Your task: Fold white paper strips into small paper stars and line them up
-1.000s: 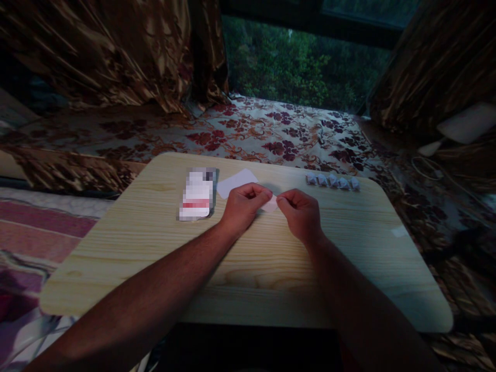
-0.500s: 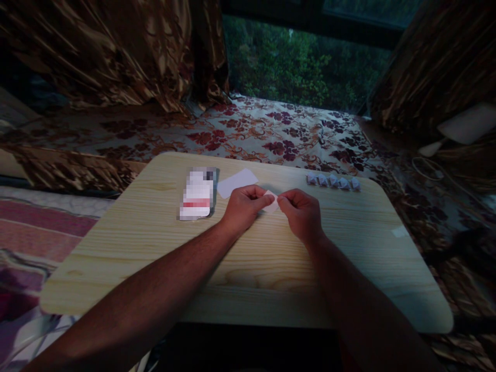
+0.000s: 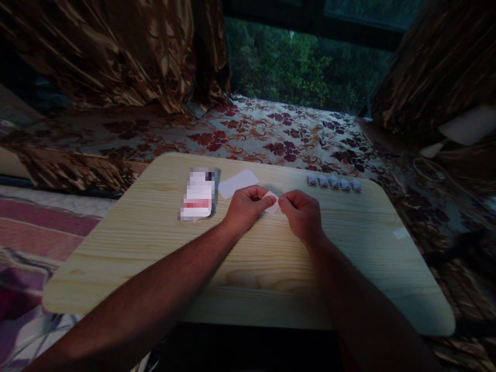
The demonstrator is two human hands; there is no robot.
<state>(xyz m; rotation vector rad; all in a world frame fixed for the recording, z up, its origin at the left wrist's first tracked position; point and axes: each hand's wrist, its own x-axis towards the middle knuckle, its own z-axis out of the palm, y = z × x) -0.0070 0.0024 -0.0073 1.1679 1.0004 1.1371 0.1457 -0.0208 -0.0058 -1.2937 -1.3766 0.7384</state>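
Right of the phone [image 3: 199, 192], our left hand [image 3: 245, 207] and right hand [image 3: 301, 213] both pinch a small, perhaps folded paper [image 3: 273, 208] between thumbs and fingertips.

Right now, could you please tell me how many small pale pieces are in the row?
5, in one row near the far edge of the table, rightward: leftmost piece, second piece, middle piece, fourth piece and rightmost piece. None appears hidden.

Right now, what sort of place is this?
Probably a room at home, perhaps a bedroom: shiny brown draped curtains hang beside a dark-framed glass window, and a striped pink-and-white cloth, possibly bedding, lies left of the pale wooden table.
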